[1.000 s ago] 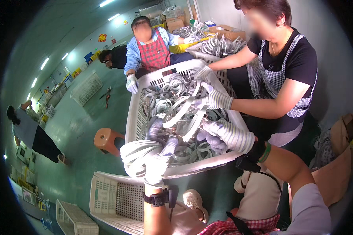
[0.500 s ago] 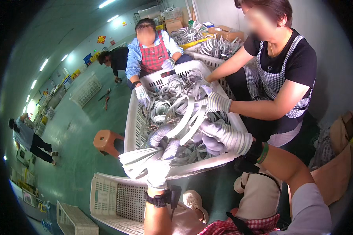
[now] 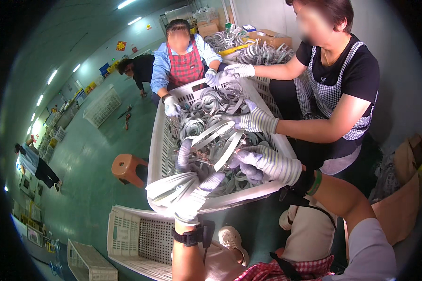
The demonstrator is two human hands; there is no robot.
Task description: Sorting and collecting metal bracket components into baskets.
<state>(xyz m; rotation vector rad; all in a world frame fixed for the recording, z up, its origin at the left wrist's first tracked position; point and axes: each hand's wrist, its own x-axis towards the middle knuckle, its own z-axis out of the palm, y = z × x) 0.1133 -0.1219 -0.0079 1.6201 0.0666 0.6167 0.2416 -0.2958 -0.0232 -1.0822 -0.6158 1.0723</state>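
Observation:
My left hand, in a striped white and grey glove, holds a bundle of flat whitish strips against its palm. Its thumb and a finger stand apart over the near side of a white plastic crate. My right hand, gloved alike, has its fingers bent inward. A loose pale strip slants down beside its fingertips; what those fingers grip is hidden. Coiled grey-white strips fill the crate below both hands. A co-worker's gloved hand grasps strips just beyond my right hand.
Across the crate sits a person in a red checked apron, gloved hands at its far rim. Another in a checked apron sits at the right. An orange stool and a white crate stand left and near. More coils lie behind.
My left hand's fingers have spread apart, and the strips between my hands have dropped lower. The right co-worker's far hand has moved back to the crate's far corner.

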